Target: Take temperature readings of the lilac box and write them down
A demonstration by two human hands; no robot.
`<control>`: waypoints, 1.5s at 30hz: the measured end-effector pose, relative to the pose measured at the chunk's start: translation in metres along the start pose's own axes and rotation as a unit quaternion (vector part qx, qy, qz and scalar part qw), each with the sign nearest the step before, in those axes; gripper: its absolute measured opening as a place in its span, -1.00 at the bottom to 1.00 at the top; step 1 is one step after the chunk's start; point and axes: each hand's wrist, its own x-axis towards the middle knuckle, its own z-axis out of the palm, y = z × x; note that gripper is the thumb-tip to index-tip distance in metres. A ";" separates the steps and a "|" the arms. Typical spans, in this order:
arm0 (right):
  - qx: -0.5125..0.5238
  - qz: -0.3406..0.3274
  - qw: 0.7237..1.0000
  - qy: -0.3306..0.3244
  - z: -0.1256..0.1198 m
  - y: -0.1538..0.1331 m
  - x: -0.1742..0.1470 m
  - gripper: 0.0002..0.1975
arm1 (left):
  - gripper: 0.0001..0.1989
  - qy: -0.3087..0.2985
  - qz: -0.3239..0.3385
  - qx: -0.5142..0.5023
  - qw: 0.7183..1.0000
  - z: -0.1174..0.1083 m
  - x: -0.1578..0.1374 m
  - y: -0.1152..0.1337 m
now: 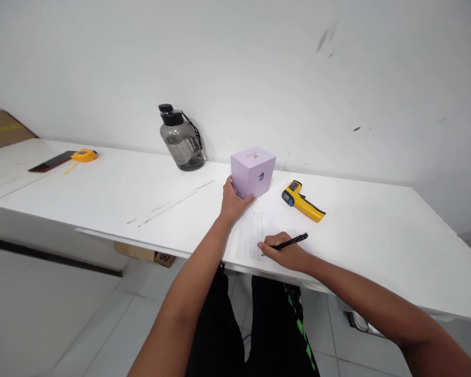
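Observation:
A lilac box (248,180) stands on the white table with a small dark emblem on its front face. My left hand (233,200) grips its lower near corner, thumb along the front and fingers against the left side. In my right hand (284,254) is a black pen (292,242), its back end pointing up to the right. The pen's tip is hard to make out, close over a sheet of paper (246,236) with faint lines of writing. Right of the box lies a yellow infrared thermometer gun (305,203), apart from both hands.
A grey translucent water jug (182,144) stands by the wall. Farther left, an orange tape measure (85,155) lies beside a dark flat strip (53,161). A cardboard box (6,133) is at the far left. The table's front edge (149,243) runs close before my legs.

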 end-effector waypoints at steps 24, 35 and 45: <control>0.020 -0.001 1.000 0.001 -0.002 -0.005 -0.001 -0.49 | 0.26 -0.023 0.007 0.013 1.000 0.000 -0.001 -0.004; -0.002 -0.014 1.000 0.009 0.001 0.000 0.000 -0.46 | 0.25 -0.016 0.007 0.007 1.000 0.002 0.001 -0.008; 0.003 -0.007 1.000 0.014 0.001 -0.001 0.000 -0.45 | 0.26 -0.014 0.013 0.007 1.000 0.002 0.001 -0.008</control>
